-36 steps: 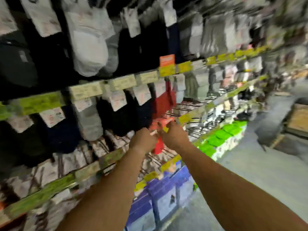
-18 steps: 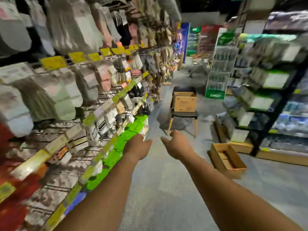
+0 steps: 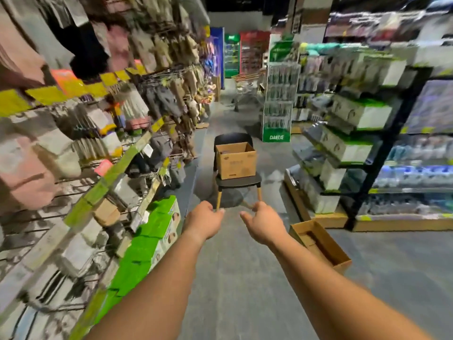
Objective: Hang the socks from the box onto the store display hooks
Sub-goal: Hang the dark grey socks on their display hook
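Cardboard box (image 3: pixel 235 160) sits on the chair (image 3: pixel 239 180) seat, straight ahead of both empty, loosely curled hands, left (image 3: pixel 204 221) and right (image 3: pixel 263 223) about equally near.

Left rack (image 3: pixel 81 148) is smeared by motion blur: socks (image 3: pixel 31 173) read as colour patches, hooks and price tags can't be made out. Right shelves (image 3: pixel 355 133) equally blurred, packaging text unreadable. Box (image 3: pixel 235 160) on the chair (image 3: pixel 237 180): only a dark sliver of the inside shows, contents can't be told. Both forearms are cut off by the bottom edge. Left hand (image 3: pixel 203 223) and right hand (image 3: pixel 263 223) seen from the back (fingers curl away, palms hidden). Floor carton (image 3: pixel 318 244): interior partly shadowed. Far coolers (image 3: pixel 231 54) too small to read.
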A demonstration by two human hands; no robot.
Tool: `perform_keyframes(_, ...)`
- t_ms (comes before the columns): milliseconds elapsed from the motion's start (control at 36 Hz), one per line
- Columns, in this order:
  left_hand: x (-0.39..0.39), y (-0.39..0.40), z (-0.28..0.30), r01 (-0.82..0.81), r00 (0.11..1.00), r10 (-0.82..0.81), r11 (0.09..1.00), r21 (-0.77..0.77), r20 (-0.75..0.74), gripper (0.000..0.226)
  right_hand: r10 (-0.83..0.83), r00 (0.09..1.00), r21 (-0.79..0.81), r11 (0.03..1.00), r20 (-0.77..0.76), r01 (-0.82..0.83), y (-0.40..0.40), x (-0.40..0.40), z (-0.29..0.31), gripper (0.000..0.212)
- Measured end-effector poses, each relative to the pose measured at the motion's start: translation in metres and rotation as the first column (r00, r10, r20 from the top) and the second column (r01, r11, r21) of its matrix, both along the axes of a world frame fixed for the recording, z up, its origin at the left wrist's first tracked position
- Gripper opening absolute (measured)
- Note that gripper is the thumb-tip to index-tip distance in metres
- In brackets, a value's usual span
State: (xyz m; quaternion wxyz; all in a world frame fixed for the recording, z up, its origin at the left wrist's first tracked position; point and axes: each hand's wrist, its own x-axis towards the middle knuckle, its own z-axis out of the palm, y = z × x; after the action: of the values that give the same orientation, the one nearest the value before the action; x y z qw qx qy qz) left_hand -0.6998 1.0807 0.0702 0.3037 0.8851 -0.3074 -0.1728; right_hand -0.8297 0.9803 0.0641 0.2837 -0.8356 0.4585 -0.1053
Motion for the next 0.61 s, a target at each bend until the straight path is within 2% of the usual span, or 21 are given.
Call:
perform_keyframes(333, 0.162, -0.222, -0.036, -0.020, 0.998, 0.026, 0.995, 0.094, -0.064, 0.052, -0.009, 1.000, 0.093, 0.996, -0.012, 0.010, -0.227, 0.159, -0.043, 0.056)
perform_keyframes(500, 0.244, -0.318, -0.045, -0.070, 0.989, 0.080, 0.994, 0.082, -0.127, 0.050, 0.037, 0.995, 0.126, 0.992, -0.089, -0.025, -0.327, 0.245, -0.044, 0.057)
perform_keyframes(611, 0.312, -0.379, -0.055, -0.081, 0.987, 0.088, 0.995, 0.061, -0.132, 0.038, 0.031, 0.995, 0.152, 0.988, -0.100, -0.016, -0.386, 0.309, -0.050, 0.051)
